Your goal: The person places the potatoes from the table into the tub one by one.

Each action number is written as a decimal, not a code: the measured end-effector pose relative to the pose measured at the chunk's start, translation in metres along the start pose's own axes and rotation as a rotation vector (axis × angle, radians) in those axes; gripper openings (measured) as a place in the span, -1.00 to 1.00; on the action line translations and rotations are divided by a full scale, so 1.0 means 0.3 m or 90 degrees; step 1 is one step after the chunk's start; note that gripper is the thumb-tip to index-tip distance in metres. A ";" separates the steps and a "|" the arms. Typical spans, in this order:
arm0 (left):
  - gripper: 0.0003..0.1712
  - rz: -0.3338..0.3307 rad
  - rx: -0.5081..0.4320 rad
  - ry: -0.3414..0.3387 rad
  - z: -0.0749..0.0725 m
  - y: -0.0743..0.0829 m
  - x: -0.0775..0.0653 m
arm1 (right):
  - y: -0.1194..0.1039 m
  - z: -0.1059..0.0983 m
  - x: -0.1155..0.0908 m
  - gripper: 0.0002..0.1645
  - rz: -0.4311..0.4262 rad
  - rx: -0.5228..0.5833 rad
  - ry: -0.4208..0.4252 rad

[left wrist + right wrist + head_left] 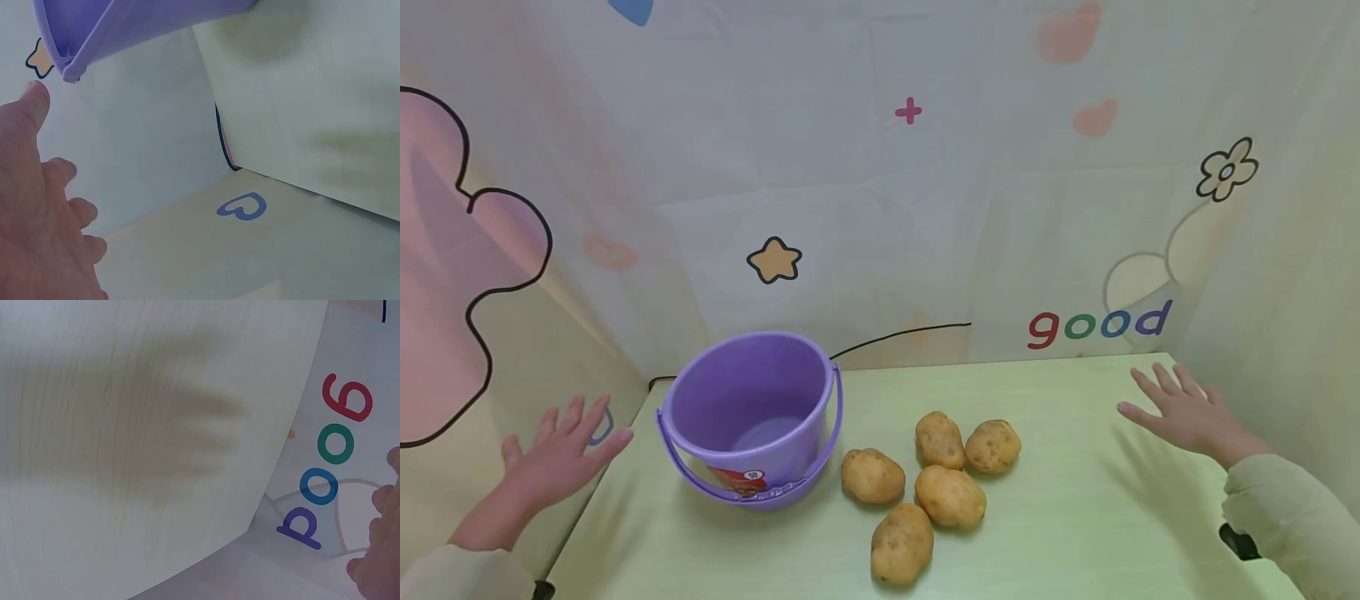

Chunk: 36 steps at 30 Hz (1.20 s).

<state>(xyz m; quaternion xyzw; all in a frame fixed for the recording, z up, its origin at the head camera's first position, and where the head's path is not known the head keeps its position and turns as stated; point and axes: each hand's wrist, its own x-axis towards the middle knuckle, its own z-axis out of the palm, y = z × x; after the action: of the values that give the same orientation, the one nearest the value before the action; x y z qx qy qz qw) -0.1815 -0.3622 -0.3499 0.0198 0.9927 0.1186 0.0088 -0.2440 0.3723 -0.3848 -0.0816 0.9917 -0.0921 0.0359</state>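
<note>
A purple bucket (752, 392) with its handle hanging down at the front stands on the left half of the table. To its right several potatoes (950, 497) lie loosely grouped on the surface. My left hand (555, 457) is held in the air left of the bucket, fingers spread, touching nothing. In the left wrist view the same hand (47, 212) shows near the bucket's rim (72, 69), apart from it. My right hand (1197, 417) hovers over the table's right side with fingers extended and nothing in it; its fingers (382, 534) show at the right wrist view's edge.
The pale green table (1060, 517) ends at a printed cloth backdrop (880, 217) behind and at both sides. Colored letters spelling "good" (1097, 325) are on the backdrop at the back right. Shadows of the hands fall on the tabletop.
</note>
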 end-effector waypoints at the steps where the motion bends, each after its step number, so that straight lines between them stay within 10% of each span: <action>1: -0.10 0.004 0.003 0.005 -0.001 0.003 -0.002 | -0.002 0.001 0.001 -0.05 -0.002 0.000 0.001; 36: -0.20 0.128 0.032 0.090 0.006 0.158 -0.018 | -0.088 0.026 0.029 -0.09 -0.077 0.015 0.055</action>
<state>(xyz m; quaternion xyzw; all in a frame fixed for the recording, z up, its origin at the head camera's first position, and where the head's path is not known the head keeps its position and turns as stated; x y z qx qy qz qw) -0.1745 -0.3160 -0.3405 0.1110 0.9865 0.0951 -0.0740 -0.2478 0.3438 -0.3880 -0.1369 0.9845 -0.1090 -0.0120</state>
